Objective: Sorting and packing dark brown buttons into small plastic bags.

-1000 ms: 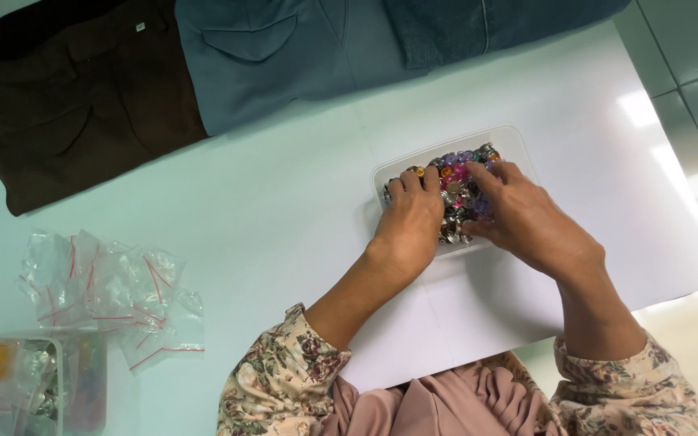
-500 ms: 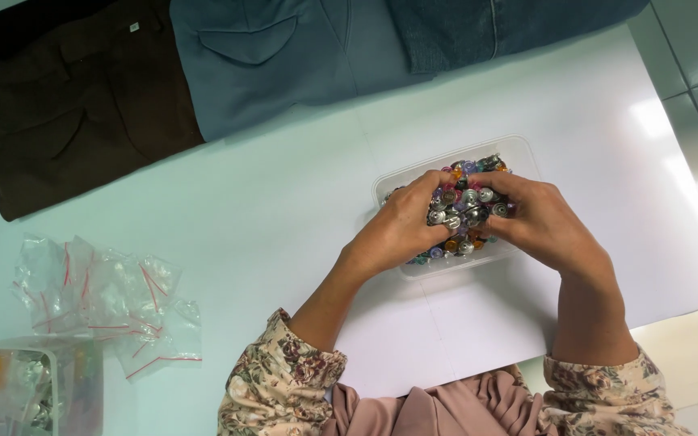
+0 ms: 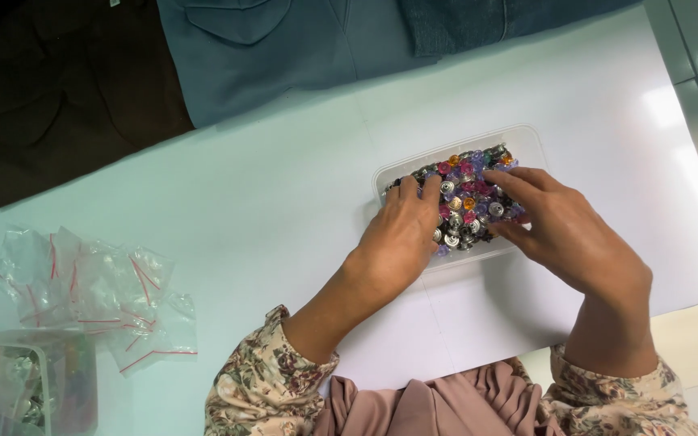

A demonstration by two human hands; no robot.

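Note:
A clear plastic tray (image 3: 527, 139) sits on the white table, filled with several small metal and coloured buttons (image 3: 466, 194). My left hand (image 3: 401, 238) rests on the tray's left part, fingers curled into the pile. My right hand (image 3: 563, 234) lies over the right part, fingertips spread on the buttons. Whether either hand pinches a single button cannot be told.
Dark brown trousers (image 3: 50, 97) and blue jeans (image 3: 284, 48) lie along the table's far side. Several small clear zip bags with red strips (image 3: 94, 295) lie at the left. A clear box with bagged buttons (image 3: 22, 383) stands at the lower left corner.
Both hands have shifted slightly apart over the tray, uncovering more of the buttons in the middle. The view has moved closer.

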